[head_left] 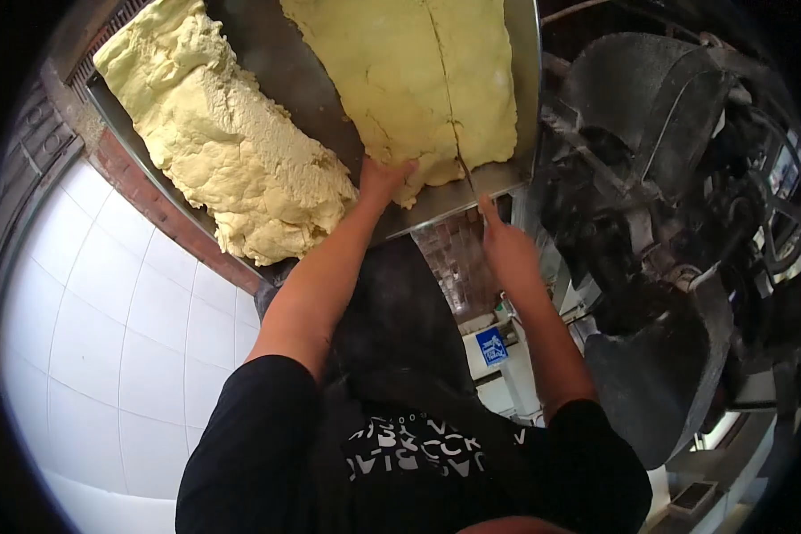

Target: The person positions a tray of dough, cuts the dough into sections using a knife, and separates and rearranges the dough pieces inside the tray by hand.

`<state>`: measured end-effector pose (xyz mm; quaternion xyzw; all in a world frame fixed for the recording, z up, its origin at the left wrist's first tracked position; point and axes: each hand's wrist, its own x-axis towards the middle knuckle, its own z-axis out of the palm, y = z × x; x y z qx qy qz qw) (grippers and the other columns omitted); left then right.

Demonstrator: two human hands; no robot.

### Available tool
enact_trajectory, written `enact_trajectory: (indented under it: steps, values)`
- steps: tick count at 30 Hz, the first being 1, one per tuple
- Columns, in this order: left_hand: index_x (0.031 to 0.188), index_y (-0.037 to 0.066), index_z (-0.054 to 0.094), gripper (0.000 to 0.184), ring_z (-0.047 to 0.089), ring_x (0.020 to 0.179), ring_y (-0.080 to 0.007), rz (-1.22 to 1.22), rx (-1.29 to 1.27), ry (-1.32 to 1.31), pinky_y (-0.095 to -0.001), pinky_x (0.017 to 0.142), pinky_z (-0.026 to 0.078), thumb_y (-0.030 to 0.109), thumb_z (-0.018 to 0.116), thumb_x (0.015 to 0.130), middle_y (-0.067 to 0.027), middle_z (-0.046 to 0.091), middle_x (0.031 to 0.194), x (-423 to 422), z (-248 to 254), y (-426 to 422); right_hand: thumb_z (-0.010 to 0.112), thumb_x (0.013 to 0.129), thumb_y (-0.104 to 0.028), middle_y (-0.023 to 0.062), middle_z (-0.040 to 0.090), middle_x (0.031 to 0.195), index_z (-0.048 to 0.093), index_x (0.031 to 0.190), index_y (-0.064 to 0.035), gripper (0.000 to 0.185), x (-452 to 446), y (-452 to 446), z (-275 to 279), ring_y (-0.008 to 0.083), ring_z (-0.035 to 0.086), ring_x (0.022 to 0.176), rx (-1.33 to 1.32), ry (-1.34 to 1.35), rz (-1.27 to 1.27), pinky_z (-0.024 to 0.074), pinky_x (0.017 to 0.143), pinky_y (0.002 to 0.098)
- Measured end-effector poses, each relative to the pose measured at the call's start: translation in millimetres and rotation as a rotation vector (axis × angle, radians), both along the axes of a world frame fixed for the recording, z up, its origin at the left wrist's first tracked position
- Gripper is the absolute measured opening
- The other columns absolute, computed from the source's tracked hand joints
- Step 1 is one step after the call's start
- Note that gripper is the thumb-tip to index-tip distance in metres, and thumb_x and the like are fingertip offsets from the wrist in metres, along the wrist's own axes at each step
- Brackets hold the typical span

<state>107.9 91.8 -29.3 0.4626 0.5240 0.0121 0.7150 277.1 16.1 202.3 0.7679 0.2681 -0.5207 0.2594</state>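
A flat sheet of yellow dough [400, 80] lies on the metal tray [285, 53], with a long lengthwise cut line through its right part. My right hand [505, 245] is closed around the handle of a knife [466, 173], whose blade meets the near end of that cut. At the sheet's near edge, my left hand [385, 181] rests against the dough with its thumb stretched out to the right; its other fingers are partly hidden. To the left is a thick, rough-surfaced slab of dough [231, 133], apart from the sheet.
Dark machinery [650, 178] with large curved parts stands close on the right. White tiles [125, 329] cover the surface at the lower left. A reddish-brown ledge [151, 191] runs along the tray's left side. Below sits a blue label [491, 346].
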Motion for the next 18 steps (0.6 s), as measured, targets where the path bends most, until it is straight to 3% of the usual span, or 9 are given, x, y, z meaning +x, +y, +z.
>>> enact_trajectory:
  steps: [2,6,9,12,15,18]
  values:
    - [0.118,-0.006,0.057,0.058,0.068,0.099,-0.0282,0.027,-0.079,-0.004,-0.0373,0.085,0.053,0.021,0.082,0.073,-0.0171,0.069,0.111,1.4,-3.3,0.1,0.048,0.097,-0.020,0.0251,0.065,0.078,0.029,0.155,-0.0201,0.061,-10.3,-44.7,-40.0,0.0442,0.063,0.071,0.166,-0.090,0.065,0.0494,0.066,0.0550]
    - [0.123,-0.007,0.053,0.066,0.065,0.106,-0.0284,-0.020,-0.153,0.144,-0.0370,0.087,0.052,0.024,0.083,0.073,-0.0198,0.066,0.119,-10.4,-13.2,-0.8,0.047,0.097,-0.019,0.0243,0.064,0.075,0.031,0.154,-0.0183,0.059,-4.5,-11.8,-3.3,0.0448,0.062,0.069,0.029,-0.048,0.084,0.0494,0.064,0.0545]
    - [0.129,-0.007,0.046,0.079,0.063,0.112,-0.0297,0.083,-0.127,0.186,-0.0373,0.091,0.051,0.031,0.086,0.072,-0.0206,0.062,0.124,-10.1,-13.3,-11.1,0.046,0.097,-0.019,0.0246,0.065,0.077,0.035,0.152,-0.0186,0.056,-12.3,-27.2,5.9,0.0451,0.063,0.072,0.003,-0.036,0.097,0.0498,0.065,0.0545]
    - [0.133,-0.005,0.041,0.089,0.062,0.113,-0.0308,0.178,-0.148,-0.035,-0.0376,0.094,0.050,0.035,0.089,0.069,-0.0198,0.061,0.126,-12.5,-10.5,-35.7,0.045,0.096,-0.017,0.0252,0.067,0.085,0.039,0.150,-0.0177,0.055,-6.0,-29.1,-23.8,0.0442,0.065,0.079,0.016,-0.050,0.102,0.0512,0.071,0.0539]
    - [0.129,-0.003,0.045,0.083,0.063,0.112,-0.0292,-0.021,0.027,0.199,-0.0363,0.093,0.050,0.029,0.090,0.066,-0.0172,0.062,0.123,-12.7,-35.5,-74.6,0.046,0.093,-0.011,0.0253,0.069,0.096,0.040,0.149,-0.0138,0.057,-1.1,4.8,-2.7,0.0430,0.068,0.089,-0.108,-0.014,0.110,0.0532,0.080,0.0530]
    - [0.125,-0.001,0.051,0.076,0.064,0.110,-0.0280,0.132,-0.017,0.066,-0.0358,0.092,0.051,0.026,0.089,0.065,-0.0162,0.065,0.119,3.4,8.1,-37.4,0.046,0.092,-0.010,0.0245,0.069,0.097,0.040,0.149,-0.0147,0.058,-4.8,-6.0,-6.6,0.0431,0.068,0.091,-0.135,0.001,0.132,0.0532,0.080,0.0536]
